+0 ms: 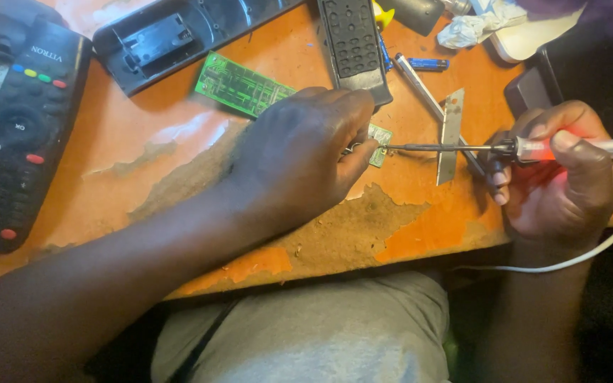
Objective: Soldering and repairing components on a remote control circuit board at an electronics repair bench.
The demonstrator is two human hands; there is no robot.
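Observation:
My left hand [299,152] lies over a green circuit board [243,85] on the orange table [129,135]; its fingertips pinch a small metal part at the board's right end, which is mostly hidden. My right hand [562,177] grips a soldering iron [533,148] with a glowing red-and-clear handle. The iron's thin dark shaft points left, and its tip meets my left fingertips at the board's edge. A white cord [576,259] runs from the iron past my right wrist.
A black remote control [19,120] lies at the far left. An opened black remote shell [172,35] and a rubber keypad strip [352,42] lie at the back. A flat metal strip [450,135], a blue battery [427,64] and crumpled paper [473,28] sit at the right. The table's near edge is worn.

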